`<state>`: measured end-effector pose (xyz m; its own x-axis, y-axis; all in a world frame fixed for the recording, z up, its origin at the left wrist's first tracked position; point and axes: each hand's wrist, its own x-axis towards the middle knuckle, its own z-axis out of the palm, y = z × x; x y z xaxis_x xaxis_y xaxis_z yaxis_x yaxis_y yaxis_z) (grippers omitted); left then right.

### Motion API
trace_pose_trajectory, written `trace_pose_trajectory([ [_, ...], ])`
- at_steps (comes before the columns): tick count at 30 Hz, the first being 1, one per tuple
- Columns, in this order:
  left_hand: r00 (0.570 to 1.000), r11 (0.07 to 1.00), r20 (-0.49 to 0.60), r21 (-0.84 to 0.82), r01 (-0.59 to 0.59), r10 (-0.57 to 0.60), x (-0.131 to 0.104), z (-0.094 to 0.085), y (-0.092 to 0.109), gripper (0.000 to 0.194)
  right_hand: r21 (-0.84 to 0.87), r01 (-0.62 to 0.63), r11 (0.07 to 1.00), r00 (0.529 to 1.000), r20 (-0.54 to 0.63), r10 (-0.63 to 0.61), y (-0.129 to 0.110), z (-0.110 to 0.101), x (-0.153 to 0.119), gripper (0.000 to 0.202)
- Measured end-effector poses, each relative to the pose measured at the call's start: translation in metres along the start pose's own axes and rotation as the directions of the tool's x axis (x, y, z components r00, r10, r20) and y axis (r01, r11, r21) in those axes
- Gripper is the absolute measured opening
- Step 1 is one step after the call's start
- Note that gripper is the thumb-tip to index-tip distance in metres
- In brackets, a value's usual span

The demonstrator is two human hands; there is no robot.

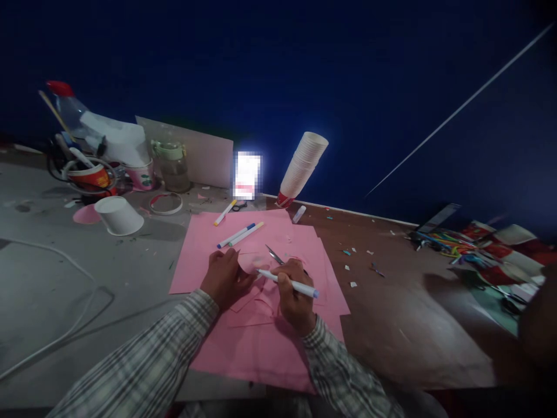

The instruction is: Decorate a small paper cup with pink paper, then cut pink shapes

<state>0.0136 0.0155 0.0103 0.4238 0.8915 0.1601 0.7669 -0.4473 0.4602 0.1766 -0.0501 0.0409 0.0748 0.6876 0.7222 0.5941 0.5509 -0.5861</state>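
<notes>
My right hand (pixel 293 290) grips a white marker (pixel 304 288) with a pale blue end, its tip pointing left toward my other hand. My left hand (pixel 225 278), fingers bent together, holds a small piece of pink paper (pixel 248 301) on the stack; its fingertips are partly hidden. Beneath both hands lie several overlapping pink paper sheets (pixel 261 354). Scissors (pixel 274 254) rest beyond my right hand, which covers their handles. Two more markers, one blue-capped (pixel 237 235) and one with a yellow end (pixel 247 233), lie side by side farther up the paper.
A yellow-capped marker (pixel 225 213) and a small glue bottle (pixel 299 214) lie along the paper's far edge. Behind leans a tall stack of paper cups (pixel 303 165). An upturned white cup (pixel 119 216), a jar (pixel 170 165) and a white cable (pixel 82 313) are leftward; paper scraps (pixel 353 284) lie rightward.
</notes>
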Motion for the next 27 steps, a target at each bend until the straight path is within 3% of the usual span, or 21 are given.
trace_pose_trajectory([
  [27,1.000,1.000,-0.013,0.006,-0.009,0.009,-0.0014,0.0013,-0.0011,0.022,0.035,-0.014,0.999,1.000,-0.003,0.014,0.0028,-0.0008,-0.0011,0.024],
])
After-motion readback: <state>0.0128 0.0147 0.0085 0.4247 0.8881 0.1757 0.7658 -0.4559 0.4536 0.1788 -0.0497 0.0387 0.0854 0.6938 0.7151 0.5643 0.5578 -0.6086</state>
